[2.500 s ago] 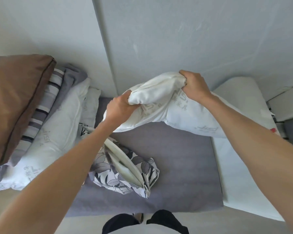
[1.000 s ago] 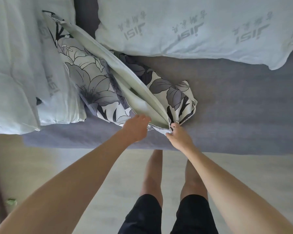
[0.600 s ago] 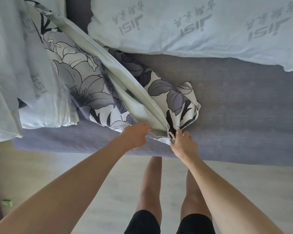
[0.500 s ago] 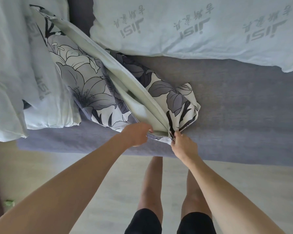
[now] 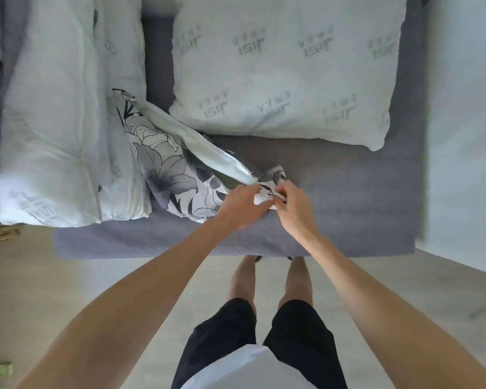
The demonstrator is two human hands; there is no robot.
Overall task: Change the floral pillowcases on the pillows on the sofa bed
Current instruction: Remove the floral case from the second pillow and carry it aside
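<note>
1. While both hands work at one corner of the floral pillowcase (image 5: 177,175), head view: the left hand (image 5: 240,206) and the right hand (image 5: 291,207) sit nearly touching, each with fingers curled and pinching a small bunch of the printed cloth between them, close to the front edge of the sofa bed (image 5: 334,197).
2. Head view, where the case lies: it runs diagonally from the pinched corner back and leftward, its far end tucked against the stacked bare pillows (image 5: 54,122) at the left end of the sofa bed. A pale inner band shows along its upper side; likely the opening or lining, though blur leaves that unsure.
3. Head view, target: one bare pillow (image 5: 286,71), white with grey printed lettering, lies flat toward the back edge, just behind the case and apart from the hands.
4. Judgement on the step: the person seems to be finding the mouth or a corner of the case before dressing the pillow. Doing it well calls for separating the two layers first, then spreading the hands apart along the hem so the opening holds wide.
5. Judgement on risk: gripping both layers together would keep the mouth closed; the cloth is limp and will twist if lifted by one corner only.
6. Judgement on progress: no pillow in view wears a floral case yet.
</note>
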